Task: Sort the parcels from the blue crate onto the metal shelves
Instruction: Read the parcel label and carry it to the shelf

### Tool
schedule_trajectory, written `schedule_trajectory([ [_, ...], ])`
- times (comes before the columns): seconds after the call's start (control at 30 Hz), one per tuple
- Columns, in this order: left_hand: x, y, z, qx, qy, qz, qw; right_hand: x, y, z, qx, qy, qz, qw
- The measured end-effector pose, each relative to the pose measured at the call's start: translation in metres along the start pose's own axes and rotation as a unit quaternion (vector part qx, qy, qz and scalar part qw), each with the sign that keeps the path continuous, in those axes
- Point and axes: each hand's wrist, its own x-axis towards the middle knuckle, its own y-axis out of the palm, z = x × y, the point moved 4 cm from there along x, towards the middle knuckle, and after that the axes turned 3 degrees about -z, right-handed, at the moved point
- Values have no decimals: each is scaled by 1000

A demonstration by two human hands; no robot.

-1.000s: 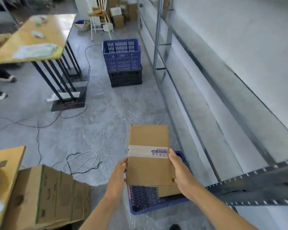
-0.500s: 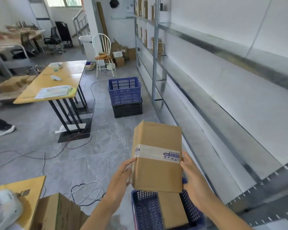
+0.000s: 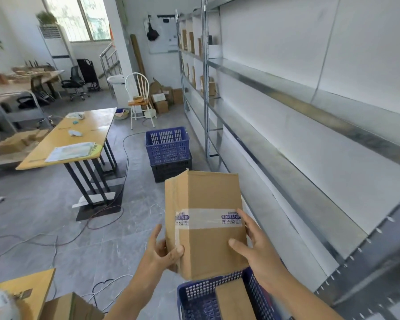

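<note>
A person holds a brown cardboard parcel banded with clear printed tape (image 3: 204, 224) between two bare hands, directly above a blue perforated plastic crate (image 3: 252, 294) on the grey floor. The left hand (image 3: 162, 250) grips the parcel's lower left corner, thumb pressed on the front face and fingers wrapped behind the edge. The right hand (image 3: 254, 245) clasps the parcel's right side, thumb laid across the front and fingers reaching up along the edge near the tape. The parcel is tilted, its top leaning away from the camera, its bottom corner just above the crate's near rim. A second brown cardboard parcel (image 3: 234, 301) lies inside the crate, below the held one. The long grey metal shelves (image 3: 310, 181) run along the wall to the right of the parcel, close beside the right hand. Beyond the parcel, a second blue plastic crate (image 3: 168, 144) sits stacked on a black crate (image 3: 171, 169), and a yellow-topped table on black legs (image 3: 79, 137) stands to the parcel's left.
</note>
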Motion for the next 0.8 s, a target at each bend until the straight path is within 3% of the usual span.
schedule_trajectory([
  [0.4, -28, 31, -6, -27, 9, -55, 998, -15, -3, -9, -148, -47, 21, 988],
  [0.57, -29, 39, -1, 0, 1, -87, 996, -19, -1, -6, -84, 22, 89, 992],
  [0.8, -33, 53, -9, 26, -17, -75, 997, -17, -12, 4, -46, 40, 123, 991],
])
